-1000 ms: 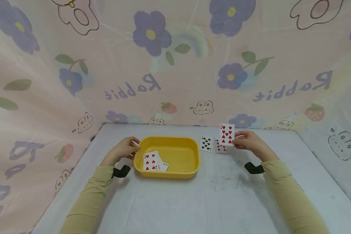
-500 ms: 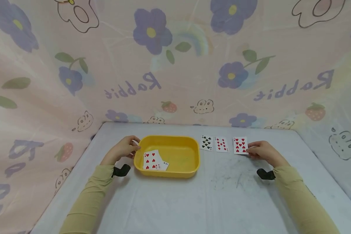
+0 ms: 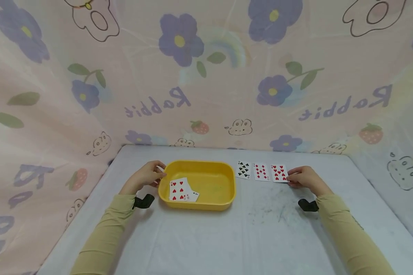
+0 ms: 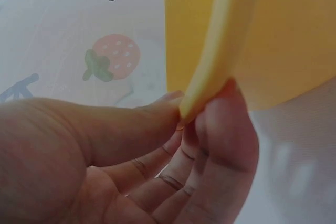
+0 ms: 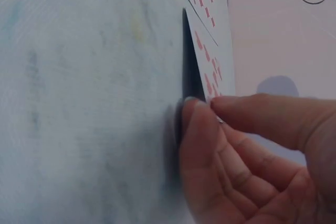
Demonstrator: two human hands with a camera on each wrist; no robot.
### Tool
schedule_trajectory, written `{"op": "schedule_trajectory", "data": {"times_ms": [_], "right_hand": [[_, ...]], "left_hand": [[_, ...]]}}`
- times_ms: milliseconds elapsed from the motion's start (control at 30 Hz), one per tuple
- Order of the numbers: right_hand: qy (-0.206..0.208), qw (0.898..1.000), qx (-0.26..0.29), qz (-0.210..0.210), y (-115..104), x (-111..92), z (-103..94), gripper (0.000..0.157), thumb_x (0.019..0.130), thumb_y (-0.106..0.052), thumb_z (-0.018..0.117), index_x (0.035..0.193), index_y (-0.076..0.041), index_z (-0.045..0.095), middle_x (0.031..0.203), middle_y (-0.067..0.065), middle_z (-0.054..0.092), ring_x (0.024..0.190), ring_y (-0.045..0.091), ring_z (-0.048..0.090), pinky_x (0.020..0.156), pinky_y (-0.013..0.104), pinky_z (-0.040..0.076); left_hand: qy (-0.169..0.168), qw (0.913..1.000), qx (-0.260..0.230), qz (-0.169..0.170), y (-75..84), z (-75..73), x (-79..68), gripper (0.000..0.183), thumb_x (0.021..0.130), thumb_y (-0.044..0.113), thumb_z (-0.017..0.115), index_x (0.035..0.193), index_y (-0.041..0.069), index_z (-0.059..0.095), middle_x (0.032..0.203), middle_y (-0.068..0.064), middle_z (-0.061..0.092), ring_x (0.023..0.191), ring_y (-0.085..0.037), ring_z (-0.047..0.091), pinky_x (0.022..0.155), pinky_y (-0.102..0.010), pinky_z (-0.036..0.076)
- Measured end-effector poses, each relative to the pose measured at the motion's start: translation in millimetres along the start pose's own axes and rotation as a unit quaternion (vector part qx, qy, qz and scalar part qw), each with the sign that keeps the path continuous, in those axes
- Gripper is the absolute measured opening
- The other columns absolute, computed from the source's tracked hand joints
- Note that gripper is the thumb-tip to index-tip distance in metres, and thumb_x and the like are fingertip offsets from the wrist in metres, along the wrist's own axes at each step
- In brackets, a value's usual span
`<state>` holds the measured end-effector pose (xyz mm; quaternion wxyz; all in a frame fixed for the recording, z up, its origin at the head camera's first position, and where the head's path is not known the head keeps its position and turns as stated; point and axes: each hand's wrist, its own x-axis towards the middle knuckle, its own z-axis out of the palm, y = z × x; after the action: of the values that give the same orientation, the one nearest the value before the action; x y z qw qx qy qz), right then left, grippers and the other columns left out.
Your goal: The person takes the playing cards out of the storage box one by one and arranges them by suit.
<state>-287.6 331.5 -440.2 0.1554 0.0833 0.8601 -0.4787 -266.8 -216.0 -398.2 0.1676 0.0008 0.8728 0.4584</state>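
My left hand (image 3: 146,177) pinches the rim of a yellow plastic tray (image 3: 223,165) at its left end, thumb on one side and fingers on the other. The left wrist view shows that rim (image 4: 226,30) close up. At the right, my right hand (image 3: 304,178) pinches the lower right corner of a hearts playing card (image 3: 279,173). In the right wrist view, that card (image 5: 206,59) tilts up off the table at the pinched end. Left of it lie a diamonds card (image 3: 261,172) and a clubs card (image 3: 243,170), face up in a row.
Inside the tray, a six of hearts (image 3: 177,189) overlaps other cards at the left end. The white cloth-covered table (image 3: 206,240) has dark smudges right of centre. A patterned curtain (image 3: 206,95) rises behind the table and along its sides.
My right hand has brought the hearts card down from above the diamonds card, out to the right, then slightly back left beside it. My left hand has stayed on the tray rim.
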Motion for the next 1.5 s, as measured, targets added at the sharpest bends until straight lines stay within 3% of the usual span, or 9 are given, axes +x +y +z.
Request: {"op": "schedule_trajectory", "data": {"times_ms": [167, 433, 1067, 1300, 1500], "right_hand": [[0.002, 1.000, -0.003, 0.003, -4, -2, -0.4, 0.043, 0.091, -0.005, 0.061, 0.125, 0.017, 0.046, 0.093, 0.015, 0.061, 0.069, 0.014, 0.063, 0.065, 0.029, 0.056], [-0.019, 0.999, 0.001, -0.036, -6, -7, -3.2, 0.043, 0.093, -0.003, 0.057, 0.126, 0.021, 0.043, 0.088, 0.011, 0.066, 0.074, 0.013, 0.065, 0.070, 0.031, 0.057], [-0.017, 0.999, -0.014, -0.027, -10, -12, -4.4, 0.046, 0.093, -0.009, 0.060, 0.125, 0.020, 0.046, 0.098, 0.017, 0.065, 0.079, 0.015, 0.064, 0.072, 0.033, 0.057], [-0.027, 0.998, -0.020, -0.046, -11, -11, -6.8, 0.043, 0.095, -0.009, 0.054, 0.124, 0.023, 0.045, 0.100, 0.022, 0.066, 0.082, 0.020, 0.067, 0.074, 0.035, 0.057], [-0.016, 0.998, -0.046, -0.033, -25, -12, -13.0, 0.043, 0.096, -0.010, 0.051, 0.123, 0.023, 0.045, 0.101, 0.026, 0.064, 0.082, 0.022, 0.067, 0.074, 0.037, 0.057]], "left_hand": [[0.001, 1.0000, 0.000, 0.001, 0.9, 1.8, -0.5, 0.031, 0.096, 0.007, 0.057, 0.124, -0.003, 0.046, 0.095, -0.018, 0.057, 0.071, -0.022, 0.057, 0.060, -0.033, 0.057], [0.004, 1.0000, 0.002, 0.008, 2.2, 0.9, -0.5, 0.031, 0.096, 0.007, 0.056, 0.124, -0.003, 0.047, 0.094, -0.017, 0.057, 0.071, -0.022, 0.057, 0.061, -0.034, 0.057], [0.003, 1.0000, 0.006, 0.003, 0.8, 1.6, -1.6, 0.031, 0.096, 0.007, 0.056, 0.124, -0.003, 0.047, 0.095, -0.017, 0.057, 0.071, -0.022, 0.057, 0.061, -0.034, 0.057], [0.005, 0.9999, 0.010, -0.002, -0.5, 0.4, -1.7, 0.032, 0.096, 0.007, 0.057, 0.124, -0.002, 0.046, 0.095, -0.017, 0.056, 0.070, -0.022, 0.058, 0.060, -0.034, 0.057], [0.003, 0.9999, 0.011, 0.002, 0.8, 2.1, -0.4, 0.032, 0.096, 0.008, 0.056, 0.125, -0.002, 0.047, 0.096, -0.018, 0.056, 0.072, -0.024, 0.058, 0.061, -0.033, 0.057]]}}
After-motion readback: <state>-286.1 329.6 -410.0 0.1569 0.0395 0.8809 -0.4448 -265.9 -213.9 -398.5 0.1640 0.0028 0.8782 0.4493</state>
